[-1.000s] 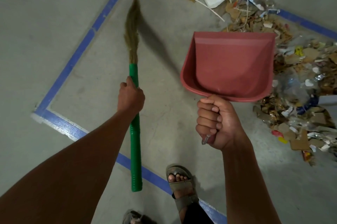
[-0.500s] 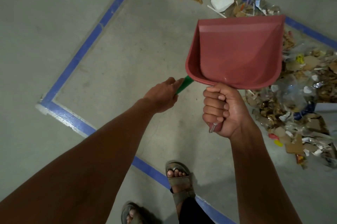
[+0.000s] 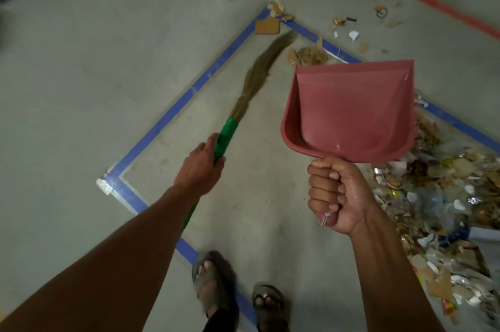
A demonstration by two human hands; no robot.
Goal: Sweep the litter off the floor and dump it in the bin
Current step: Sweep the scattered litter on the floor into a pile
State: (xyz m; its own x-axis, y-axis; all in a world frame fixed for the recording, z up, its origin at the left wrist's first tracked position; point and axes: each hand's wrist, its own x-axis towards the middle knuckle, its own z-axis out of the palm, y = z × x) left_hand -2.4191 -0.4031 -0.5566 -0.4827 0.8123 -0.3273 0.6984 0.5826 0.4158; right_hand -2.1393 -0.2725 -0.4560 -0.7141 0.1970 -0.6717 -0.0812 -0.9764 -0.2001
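— Your left hand (image 3: 201,169) grips the green handle of the broom (image 3: 244,99); your right hand (image 3: 335,196) clenches the handle of the dustpan (image 3: 351,110). Which way does the broom point?

— Up and to the right from your hand, bristles reaching the corner of the blue tape (image 3: 173,112) on the floor, near a cardboard scrap (image 3: 267,25).

— And the dustpan?

— Held up, nothing in it, beside the litter pile (image 3: 438,196). Half a second ago it hid the bristles; now they show.

No readable text, no labels, no brands, no numbers — litter wrappers too blurred to read
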